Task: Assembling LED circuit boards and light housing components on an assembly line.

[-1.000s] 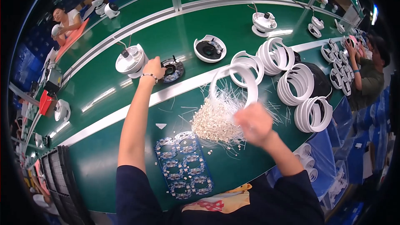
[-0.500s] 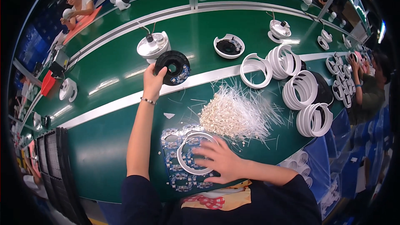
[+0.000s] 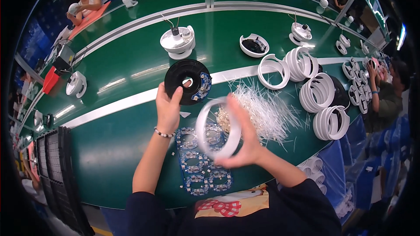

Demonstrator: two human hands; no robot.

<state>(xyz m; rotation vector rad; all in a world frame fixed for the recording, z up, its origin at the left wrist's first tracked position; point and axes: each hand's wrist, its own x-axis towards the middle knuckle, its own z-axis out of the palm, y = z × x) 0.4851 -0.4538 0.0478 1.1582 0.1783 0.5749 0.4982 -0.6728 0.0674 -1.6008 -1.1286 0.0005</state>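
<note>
My left hand (image 3: 169, 108) grips a round black disc (image 3: 177, 78) by its lower edge. The disc has a hole in its middle and a small blue circuit board (image 3: 204, 86) on its right side. Close by on the right, my right hand (image 3: 246, 137) holds a white plastic ring (image 3: 205, 136) by its right side, blurred by motion and lifted off the bench. Beneath the ring lies a panel of blue circuit boards (image 3: 192, 163) with round cut-outs. A heap of thin white strips with small cream connectors (image 3: 262, 113) lies just beyond my right hand.
White rings (image 3: 318, 94) stand in stacks at the right. On the conveyor beyond are white housings (image 3: 178, 43) and a white bowl with black inside (image 3: 253, 46). Black trays (image 3: 54, 170) stand at the left edge. Co-workers sit at far left (image 3: 89, 2) and right (image 3: 389, 96).
My right hand has picked the white ring up off the circuit board panel and raised it toward the disc. My left hand has moved slightly right and down with the disc.
</note>
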